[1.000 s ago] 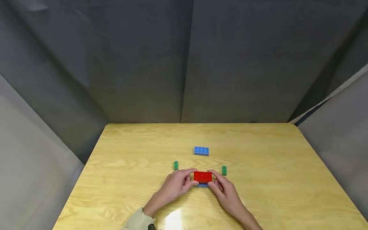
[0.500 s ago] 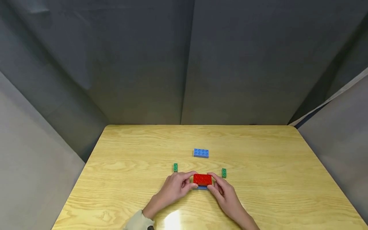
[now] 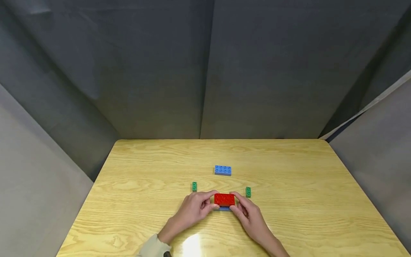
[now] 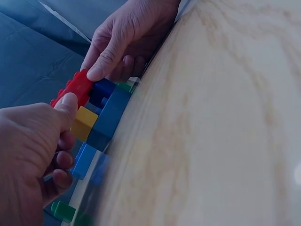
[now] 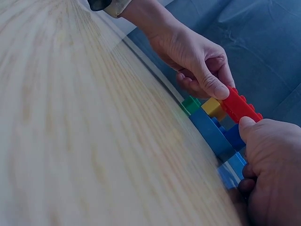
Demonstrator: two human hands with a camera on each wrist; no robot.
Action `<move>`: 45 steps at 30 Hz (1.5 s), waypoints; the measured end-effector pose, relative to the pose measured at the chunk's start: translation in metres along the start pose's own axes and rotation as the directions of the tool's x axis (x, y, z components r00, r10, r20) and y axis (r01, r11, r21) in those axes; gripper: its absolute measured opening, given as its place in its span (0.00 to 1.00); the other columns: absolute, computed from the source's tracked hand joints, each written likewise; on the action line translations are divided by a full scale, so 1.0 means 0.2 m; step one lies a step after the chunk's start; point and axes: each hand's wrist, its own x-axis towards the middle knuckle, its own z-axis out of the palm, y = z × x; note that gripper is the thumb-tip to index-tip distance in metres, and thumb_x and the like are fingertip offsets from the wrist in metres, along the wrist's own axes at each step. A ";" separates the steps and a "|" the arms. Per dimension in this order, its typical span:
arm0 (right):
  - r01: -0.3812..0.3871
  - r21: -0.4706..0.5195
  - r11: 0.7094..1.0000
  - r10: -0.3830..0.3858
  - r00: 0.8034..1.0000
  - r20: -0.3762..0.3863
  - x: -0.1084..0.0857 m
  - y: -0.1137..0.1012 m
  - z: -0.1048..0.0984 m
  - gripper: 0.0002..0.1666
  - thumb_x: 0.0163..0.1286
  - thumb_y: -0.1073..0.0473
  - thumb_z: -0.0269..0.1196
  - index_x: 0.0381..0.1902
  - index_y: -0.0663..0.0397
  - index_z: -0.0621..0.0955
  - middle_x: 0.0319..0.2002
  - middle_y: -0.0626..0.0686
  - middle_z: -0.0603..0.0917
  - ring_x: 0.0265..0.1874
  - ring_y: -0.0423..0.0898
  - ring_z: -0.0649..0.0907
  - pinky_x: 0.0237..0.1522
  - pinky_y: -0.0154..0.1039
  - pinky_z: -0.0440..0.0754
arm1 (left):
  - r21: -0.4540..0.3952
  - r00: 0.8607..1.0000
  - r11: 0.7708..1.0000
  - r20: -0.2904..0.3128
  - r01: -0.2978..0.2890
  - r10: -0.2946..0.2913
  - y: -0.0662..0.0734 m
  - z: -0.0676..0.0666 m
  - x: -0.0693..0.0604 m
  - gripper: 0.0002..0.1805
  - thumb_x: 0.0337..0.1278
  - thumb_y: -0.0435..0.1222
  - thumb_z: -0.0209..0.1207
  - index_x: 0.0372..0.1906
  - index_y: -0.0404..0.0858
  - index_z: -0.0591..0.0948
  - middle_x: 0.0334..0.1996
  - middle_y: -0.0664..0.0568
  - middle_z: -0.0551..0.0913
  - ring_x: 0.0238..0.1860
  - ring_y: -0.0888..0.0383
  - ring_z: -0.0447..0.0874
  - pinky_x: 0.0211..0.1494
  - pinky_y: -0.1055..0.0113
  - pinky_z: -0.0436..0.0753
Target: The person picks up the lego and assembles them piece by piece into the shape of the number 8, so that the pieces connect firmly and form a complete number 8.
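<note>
A red brick (image 3: 224, 199) is pinched at its left end by my left hand (image 3: 193, 208) and at its right end by my right hand (image 3: 252, 217). Under it, in the left wrist view, are a yellow brick (image 4: 85, 124) on the left and a dark blue brick (image 4: 99, 92) on the right. Both stand on a longer blue brick (image 4: 111, 117) lying on the table, with a gap between them. In the right wrist view, the red brick (image 5: 238, 105) spans this gap; whether it is fully seated is hard to tell.
Farther back on the wooden table (image 3: 144, 167) lies another blue brick (image 3: 223, 170). One small green brick (image 3: 194, 186) lies beyond my left hand, a second green brick (image 3: 248, 192) beyond my right. Grey curtains (image 3: 160, 89) enclose the table's back and sides.
The head view shifts slightly. Both hands keep their grip on the red brick, and no brick visibly moves.
</note>
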 end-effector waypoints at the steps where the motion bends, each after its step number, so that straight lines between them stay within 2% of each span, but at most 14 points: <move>1: 0.001 -0.001 1.000 -0.001 1.000 -0.001 0.00 0.00 0.00 0.24 0.74 0.61 0.67 0.66 0.56 0.81 0.26 0.38 0.70 0.21 0.31 0.65 0.22 0.29 0.67 | 0.003 1.000 1.000 0.000 -0.005 0.005 0.00 0.00 0.00 0.23 0.66 0.49 0.67 0.63 0.47 0.85 0.23 0.68 0.74 0.20 0.74 0.61 0.23 0.79 0.64; 12: 0.048 -0.012 0.999 -0.048 0.999 -0.017 0.00 0.01 0.00 0.25 0.72 0.64 0.69 0.65 0.59 0.81 0.27 0.37 0.70 0.22 0.31 0.65 0.22 0.28 0.66 | 0.038 0.999 0.998 -0.023 -0.043 0.044 0.00 0.00 0.00 0.22 0.65 0.47 0.69 0.61 0.48 0.85 0.22 0.67 0.75 0.20 0.75 0.61 0.23 0.80 0.65; 23: 0.068 -0.011 0.998 -0.068 0.997 -0.020 0.00 0.01 0.00 0.25 0.71 0.65 0.69 0.66 0.55 0.81 0.26 0.37 0.70 0.22 0.30 0.64 0.21 0.27 0.66 | 0.054 0.996 0.995 -0.038 -0.079 0.081 -0.01 0.02 0.00 0.20 0.67 0.48 0.67 0.60 0.49 0.85 0.22 0.68 0.75 0.20 0.75 0.62 0.22 0.81 0.65; 32: 0.076 0.014 0.997 -0.076 0.997 -0.004 -0.01 0.01 0.00 0.25 0.72 0.65 0.68 0.66 0.59 0.80 0.26 0.38 0.70 0.21 0.30 0.64 0.22 0.26 0.65 | 0.064 0.998 0.996 -0.024 -0.063 0.065 0.00 0.01 0.00 0.19 0.68 0.48 0.66 0.59 0.49 0.85 0.21 0.68 0.74 0.19 0.76 0.61 0.21 0.81 0.64; 35: 0.075 0.013 0.997 -0.075 0.997 0.003 -0.01 0.01 0.00 0.26 0.71 0.65 0.69 0.65 0.63 0.80 0.27 0.38 0.70 0.22 0.30 0.64 0.22 0.27 0.65 | 0.061 0.998 0.997 -0.015 -0.054 0.055 0.00 0.01 0.00 0.19 0.69 0.49 0.66 0.59 0.49 0.85 0.21 0.68 0.74 0.19 0.76 0.61 0.21 0.81 0.64; 39: 0.056 0.004 0.998 -0.056 0.998 0.014 -0.01 0.01 0.00 0.27 0.69 0.64 0.71 0.63 0.69 0.80 0.27 0.38 0.70 0.23 0.31 0.65 0.23 0.29 0.67 | 0.050 0.999 0.998 -0.002 -0.034 0.034 0.01 0.00 0.00 0.19 0.69 0.50 0.66 0.60 0.49 0.85 0.21 0.68 0.74 0.18 0.75 0.61 0.20 0.80 0.64; 45: 0.014 -0.018 1.000 -0.014 0.999 0.032 -0.01 0.01 0.00 0.26 0.70 0.60 0.71 0.61 0.70 0.81 0.28 0.38 0.71 0.24 0.31 0.66 0.24 0.29 0.68 | 0.052 1.000 0.998 0.020 -0.023 0.021 0.02 -0.01 0.00 0.19 0.69 0.50 0.65 0.60 0.50 0.85 0.21 0.68 0.74 0.18 0.75 0.61 0.20 0.80 0.64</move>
